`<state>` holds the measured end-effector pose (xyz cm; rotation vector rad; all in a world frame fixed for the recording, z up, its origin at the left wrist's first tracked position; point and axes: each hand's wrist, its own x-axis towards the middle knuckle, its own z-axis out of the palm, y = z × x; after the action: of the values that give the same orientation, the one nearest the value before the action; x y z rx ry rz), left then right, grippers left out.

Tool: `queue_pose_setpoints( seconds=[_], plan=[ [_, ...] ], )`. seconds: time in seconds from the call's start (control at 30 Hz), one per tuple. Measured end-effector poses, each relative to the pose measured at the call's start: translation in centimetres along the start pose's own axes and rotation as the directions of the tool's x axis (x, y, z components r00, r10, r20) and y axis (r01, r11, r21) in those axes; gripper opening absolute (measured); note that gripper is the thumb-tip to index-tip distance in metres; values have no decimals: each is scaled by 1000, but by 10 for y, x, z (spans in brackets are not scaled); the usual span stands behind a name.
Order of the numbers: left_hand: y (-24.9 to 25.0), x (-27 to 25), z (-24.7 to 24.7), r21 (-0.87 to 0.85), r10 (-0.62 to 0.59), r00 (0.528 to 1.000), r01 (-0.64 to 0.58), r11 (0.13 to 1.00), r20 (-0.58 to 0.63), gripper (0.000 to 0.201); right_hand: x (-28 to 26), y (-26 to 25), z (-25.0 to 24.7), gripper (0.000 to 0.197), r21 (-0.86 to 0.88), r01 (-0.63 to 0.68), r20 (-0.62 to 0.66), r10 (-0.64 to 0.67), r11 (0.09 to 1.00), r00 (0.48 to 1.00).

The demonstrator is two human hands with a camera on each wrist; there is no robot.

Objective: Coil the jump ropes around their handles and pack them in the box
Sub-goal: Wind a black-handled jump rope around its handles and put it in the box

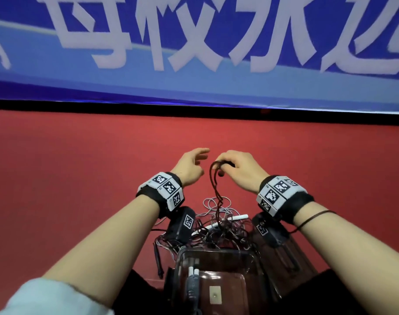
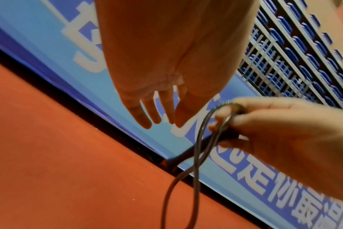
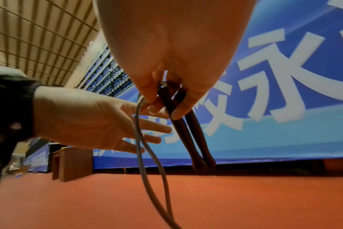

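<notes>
Both forearms are bare from the elbow down to the wrists. The left hand (image 1: 190, 165) and the right hand (image 1: 240, 169) wear no gloves and no rings. Each wrist carries a black fabric strap: the left wrist strap (image 1: 161, 192) and the right wrist strap (image 1: 282, 197) both bear a band of white blocks printed with black square code markers. Below each strap hangs a black camera housing with one more such marker, the left camera housing (image 1: 181, 225) and the right camera housing (image 1: 268, 230). A thin dark band (image 1: 314, 217) circles the right forearm just near the strap. A pale blue sleeve (image 1: 48, 296) covers the left upper arm.
</notes>
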<state>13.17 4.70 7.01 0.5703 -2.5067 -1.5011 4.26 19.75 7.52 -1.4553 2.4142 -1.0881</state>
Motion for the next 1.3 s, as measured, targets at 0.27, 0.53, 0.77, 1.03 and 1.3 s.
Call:
queue_pose_setpoints(
  seconds=[0.27, 0.53, 0.77, 1.03, 1.3],
  plan=[
    [19, -15, 13, -5, 300, 951, -300, 954, 72, 23, -8, -24, -17, 34, 139, 164, -108, -150, 977, 983],
    [26, -22, 12, 4, 98, 988, -98, 995, -117, 19, -2, -22, -5, 49, 536, -200, -29, 254, 820, 967],
    [36, -18, -12, -314, -31, 870, -144, 939, -491, 33, -16, 4, 47, 16, 37, -292, 554, 224, 956, 802],
    [27, -17, -42, -724, -303, 822, -178, 666, -481, 27, -8, 35, 33, 28, -162, -335, 64, 349, 928, 935],
    [7, -27, -13, -435, -148, 975, 63, 898, -165, 30, -2, 1, 12, 27, 195, -15, -412, 96, 981, 906]
  ],
)
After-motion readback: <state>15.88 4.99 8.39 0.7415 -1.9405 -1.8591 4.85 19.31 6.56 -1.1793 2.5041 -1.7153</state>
